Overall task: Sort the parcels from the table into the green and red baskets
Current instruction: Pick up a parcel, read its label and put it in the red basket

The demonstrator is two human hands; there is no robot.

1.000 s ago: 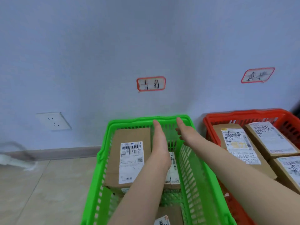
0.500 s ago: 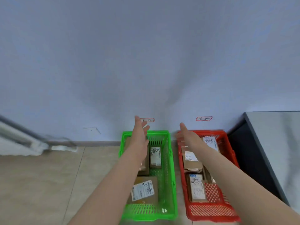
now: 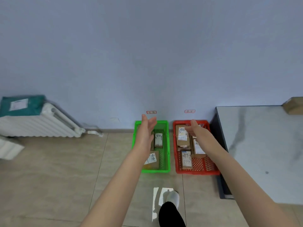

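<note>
Holding fingers (image 3: pixel 152 120) straight and loosely spread on left hand (image 3: pixel 146 130) and right hand (image 3: pixel 195 129) alike, gripping nothing, stretching both bare forearms forward, well apart. Facing open tiled floor (image 3: pixel 57 169) on the left, being hemmed on the right by the grey table (image 3: pixel 262 153) edge, with a white radiator (image 3: pixel 37 123) far left, and finding the red basket (image 3: pixel 196 172) just beside that table edge, close beside the green basket (image 3: pixel 155 170), near the wall. Noting parcels (image 3: pixel 158 140) lying flat in both baskets and one brown parcel (image 3: pixel 293 106) resting at the table's far right corner.
</note>
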